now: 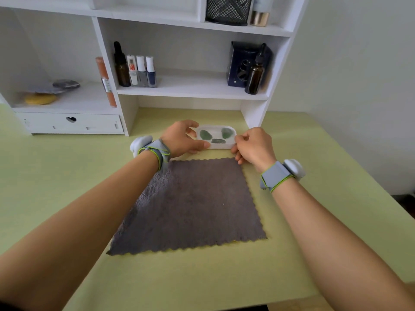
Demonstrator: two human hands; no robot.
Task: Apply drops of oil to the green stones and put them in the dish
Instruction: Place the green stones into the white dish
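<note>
A white oval dish (224, 146) sits on the green table just beyond a grey cloth (193, 205). Three green stones lie inside it: one on the left (205, 134), one at the back right (226, 132), one at the front (218, 141). My left hand (183, 138) grips the dish's left end, thumb at the front rim and fingers curled over the back. My right hand (252, 145) holds the right end with curled fingers. Two amber dropper bottles stand on the shelf, one on the left (121, 66) and one on the right (256, 72).
A white shelf unit (190, 90) stands at the back of the table, with nail polish bottles (142, 71), a dark blue box (240, 63) and a drawer (71, 123). A black mesh cup (228, 10) is on the top shelf. A wall runs along the right.
</note>
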